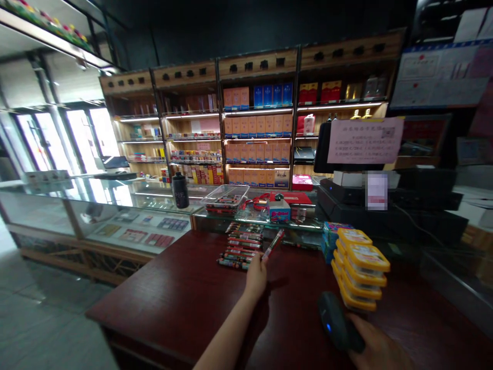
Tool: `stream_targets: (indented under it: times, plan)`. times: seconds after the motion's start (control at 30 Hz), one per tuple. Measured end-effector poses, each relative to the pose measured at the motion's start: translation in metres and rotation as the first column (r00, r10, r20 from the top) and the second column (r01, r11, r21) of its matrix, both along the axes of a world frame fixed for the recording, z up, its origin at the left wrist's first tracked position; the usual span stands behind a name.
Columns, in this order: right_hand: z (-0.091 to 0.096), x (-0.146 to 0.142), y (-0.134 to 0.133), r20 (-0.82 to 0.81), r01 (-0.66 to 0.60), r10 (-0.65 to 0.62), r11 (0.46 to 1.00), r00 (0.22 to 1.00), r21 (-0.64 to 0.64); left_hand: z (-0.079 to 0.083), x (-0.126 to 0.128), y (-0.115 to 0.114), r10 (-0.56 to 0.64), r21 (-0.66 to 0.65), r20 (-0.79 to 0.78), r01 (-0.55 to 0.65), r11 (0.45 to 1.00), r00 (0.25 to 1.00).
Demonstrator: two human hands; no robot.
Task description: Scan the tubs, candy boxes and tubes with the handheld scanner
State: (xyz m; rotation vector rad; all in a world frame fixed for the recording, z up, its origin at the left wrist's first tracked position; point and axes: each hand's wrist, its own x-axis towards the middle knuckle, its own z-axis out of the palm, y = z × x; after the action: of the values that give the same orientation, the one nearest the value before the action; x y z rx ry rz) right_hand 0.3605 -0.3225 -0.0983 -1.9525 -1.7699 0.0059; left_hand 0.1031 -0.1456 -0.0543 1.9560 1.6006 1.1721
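My left hand (256,275) pinches a slim red-and-white pen (274,244), tilted up above the brown counter. Close beside it lie rows of similar pens (244,241) in small groups. In my right hand (375,341) is a dark handheld barcode scanner (334,321) with a lit blue light, held low at the front right. Behind the scanner rise stacked boxes with yellow lids (360,270). Small blue patterned packets (330,241) stand against that stack.
A clear plastic tray (226,198) with more pens sits on the glass display case (146,192), near a dark bottle (180,190). A small blue box (279,211) is beside red cords. At right is a monitor with a pink notice (364,141). Stocked shelves (258,123) line the back wall.
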Motion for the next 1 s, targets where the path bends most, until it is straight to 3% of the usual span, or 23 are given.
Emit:
stream_targets:
  times: [0.1, 0.2, 0.4, 0.6, 0.77, 1.0]
  plan:
    - [0.004, 0.0, -0.002, -0.008, -0.013, 0.013, 0.999, 1.0, -0.046, -0.021, 0.015, -0.008, -0.137, -0.023, 0.115, 0.141, 0.99, 0.984]
    - [0.008, -0.002, -0.004, -0.035, -0.038, 0.036, 0.998, 0.999, -0.052, -0.029, 0.016, -0.01, -0.189, -0.019, 0.109, 0.192, 0.981, 0.976]
    - [0.036, -0.017, -0.006, -0.207, -0.045, 0.024, 0.994, 0.978, -0.1, -0.024, 0.015, -0.014, -0.221, -0.005, 0.048, 0.221, 0.975, 0.974]
    - [0.063, -0.035, -0.008, -0.455, -0.203, 0.158, 0.978, 0.876, -0.052, -0.021, 0.018, -0.019, -0.258, -0.016, -0.007, 0.257, 0.966, 0.966]
    - [0.062, -0.041, -0.007, -0.48, -0.205, 0.178, 0.979, 0.859, -0.004, -0.017, 0.02, -0.019, -0.206, -0.083, -0.029, 0.203, 0.976, 0.978]
    - [0.061, -0.041, -0.005, -0.427, -0.211, 0.183, 0.977, 0.885, -0.018, -0.018, 0.018, -0.021, -0.235, -0.019, -0.032, 0.234, 0.972, 0.972]
